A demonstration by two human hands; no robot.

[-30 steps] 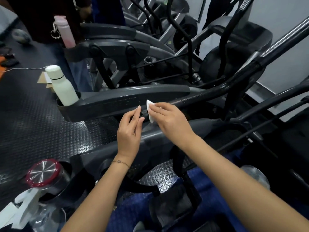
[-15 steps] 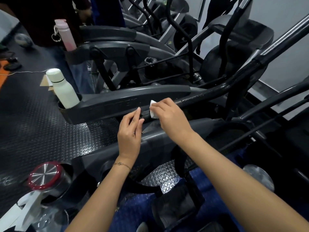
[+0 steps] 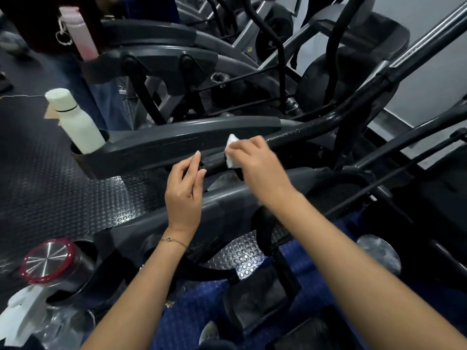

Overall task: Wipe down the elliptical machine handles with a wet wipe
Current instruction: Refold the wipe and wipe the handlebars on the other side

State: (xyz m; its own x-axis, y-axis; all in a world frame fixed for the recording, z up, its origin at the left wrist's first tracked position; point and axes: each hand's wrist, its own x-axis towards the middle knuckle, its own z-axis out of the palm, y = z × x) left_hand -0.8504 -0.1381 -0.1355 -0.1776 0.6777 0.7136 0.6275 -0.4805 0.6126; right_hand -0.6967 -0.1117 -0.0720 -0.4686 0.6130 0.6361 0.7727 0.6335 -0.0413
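White wipe [image 3: 232,142] pinched by right hand [image 3: 255,168] on black handle [image 3: 316,127], left hand [image 3: 185,188] beside, grip unclear, one white bottle [image 3: 75,122], one pink bottle [image 3: 80,36] far left.

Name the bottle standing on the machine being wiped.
The white bottle, in its cup holder. The pink bottle sits on the machine behind; the red-lidded flask nearest the camera.
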